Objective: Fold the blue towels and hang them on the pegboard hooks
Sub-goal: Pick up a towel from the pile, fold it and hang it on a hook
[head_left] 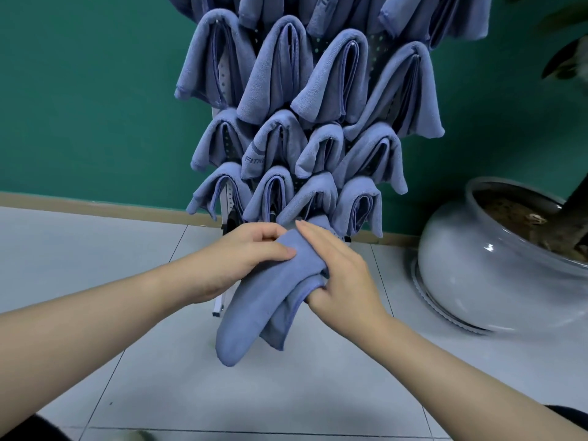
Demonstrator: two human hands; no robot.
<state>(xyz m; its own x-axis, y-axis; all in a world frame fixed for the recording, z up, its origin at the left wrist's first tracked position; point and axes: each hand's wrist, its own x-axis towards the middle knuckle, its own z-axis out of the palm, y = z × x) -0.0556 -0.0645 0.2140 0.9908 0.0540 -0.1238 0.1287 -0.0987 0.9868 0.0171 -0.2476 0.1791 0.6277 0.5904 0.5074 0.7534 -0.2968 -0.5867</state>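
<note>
A folded blue towel [254, 300] hangs between my hands, low in front of the pegboard [378, 43]. My left hand [241, 259] pinches its upper left edge with thumb on top. My right hand [337, 265] holds the right side, its fingers lying straight over the top and its thumb tucked under the fold. The towel's lower end droops toward the floor. Several folded blue towels [280, 68] hang in rows on the pegboard's hooks and cover most of it. The hooks themselves are hidden under the cloth.
A large round white plant pot [471, 265] with soil and a trunk stands on the tiled floor to the right. A green wall with a beige skirting runs behind. The pegboard's white stand leg [218, 308] shows below my left hand.
</note>
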